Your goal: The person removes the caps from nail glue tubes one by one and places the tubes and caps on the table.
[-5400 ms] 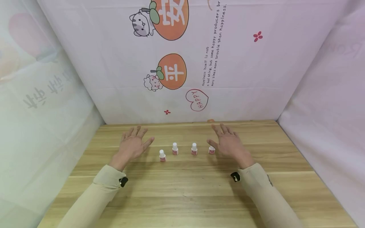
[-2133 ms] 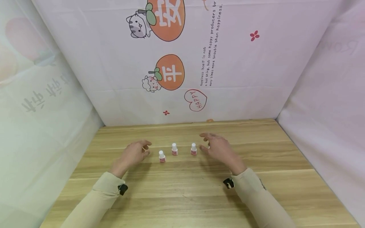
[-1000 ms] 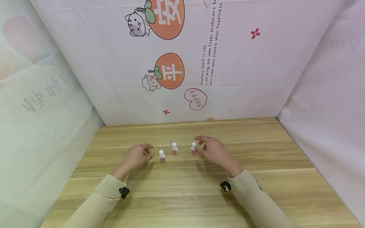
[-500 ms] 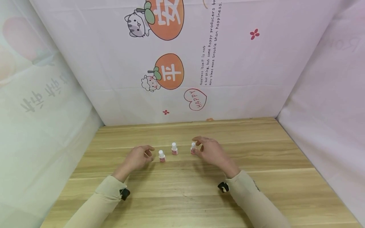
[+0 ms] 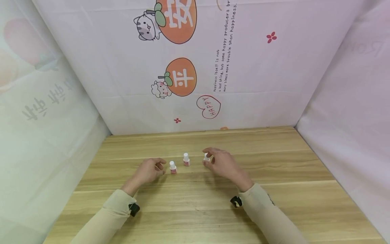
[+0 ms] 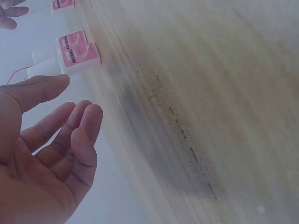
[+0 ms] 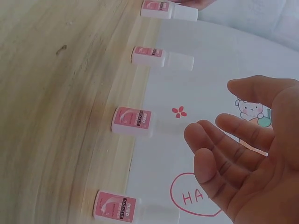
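Observation:
Several small white nail glue bottles with pink labels stand upright in a row on the wooden table. My left hand (image 5: 148, 170), fingers loosely bent, hovers just left of the leftmost bottle (image 5: 173, 167); its thumb overlaps that bottle's cap region in the left wrist view. A second bottle (image 5: 186, 159) stands between the hands. My right hand (image 5: 222, 163) has thumb and fingers apart on either side of the third bottle's white cap (image 5: 207, 156), holding nothing. The rightmost bottle (image 7: 117, 206) shows in the right wrist view but is hidden by the right hand in the head view.
The wooden table (image 5: 195, 203) ends at a white printed cloth (image 5: 250, 84) at the back. Plain white cloth walls close off the left side (image 5: 61, 135) and right side (image 5: 350, 118).
From spread fingers farther back, both hands have come lower with fingers bent. The right hand has moved left from the rightmost bottle to the third; the left has edged right. The bottles have not moved.

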Demonstrator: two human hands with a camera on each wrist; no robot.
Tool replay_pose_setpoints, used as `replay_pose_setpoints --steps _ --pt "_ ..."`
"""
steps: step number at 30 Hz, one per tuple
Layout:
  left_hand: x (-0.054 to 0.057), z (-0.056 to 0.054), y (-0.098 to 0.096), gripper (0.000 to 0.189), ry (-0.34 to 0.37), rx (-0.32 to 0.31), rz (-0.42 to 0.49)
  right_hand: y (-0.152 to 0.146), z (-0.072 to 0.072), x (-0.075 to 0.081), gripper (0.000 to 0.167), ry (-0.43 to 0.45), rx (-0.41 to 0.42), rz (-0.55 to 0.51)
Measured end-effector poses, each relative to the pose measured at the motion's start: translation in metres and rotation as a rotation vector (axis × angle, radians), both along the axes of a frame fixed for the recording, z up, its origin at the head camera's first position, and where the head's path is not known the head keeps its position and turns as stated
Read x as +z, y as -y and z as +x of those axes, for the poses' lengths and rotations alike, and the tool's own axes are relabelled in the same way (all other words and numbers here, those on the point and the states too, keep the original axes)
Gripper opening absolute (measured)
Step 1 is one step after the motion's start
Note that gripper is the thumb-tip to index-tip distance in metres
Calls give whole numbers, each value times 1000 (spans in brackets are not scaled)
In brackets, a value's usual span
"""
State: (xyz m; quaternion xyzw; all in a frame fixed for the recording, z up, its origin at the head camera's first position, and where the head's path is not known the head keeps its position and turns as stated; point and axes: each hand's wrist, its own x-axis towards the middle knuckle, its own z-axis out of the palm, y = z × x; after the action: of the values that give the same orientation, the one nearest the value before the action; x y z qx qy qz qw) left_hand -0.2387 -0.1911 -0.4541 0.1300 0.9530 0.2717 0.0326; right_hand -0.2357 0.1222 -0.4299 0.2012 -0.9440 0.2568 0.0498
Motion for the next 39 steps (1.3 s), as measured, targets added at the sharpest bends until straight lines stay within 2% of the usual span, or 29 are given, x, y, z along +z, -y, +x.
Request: replay_pose_setpoints --steps 9,17,25,39 --pt "-6 -3 1 32 16 -4 38 5 0 -4 40 -8 -3 -15" --pt "-4 -2 -3 30 39 14 69 9 1 -9 37 -45 22 -30" --pt "-7 -2 -3 30 53 9 100 11 3 -12 36 -34 26 -45" --pt "-14 -5 -7 26 97 35 122 17 3 -13 34 -31 42 -46"
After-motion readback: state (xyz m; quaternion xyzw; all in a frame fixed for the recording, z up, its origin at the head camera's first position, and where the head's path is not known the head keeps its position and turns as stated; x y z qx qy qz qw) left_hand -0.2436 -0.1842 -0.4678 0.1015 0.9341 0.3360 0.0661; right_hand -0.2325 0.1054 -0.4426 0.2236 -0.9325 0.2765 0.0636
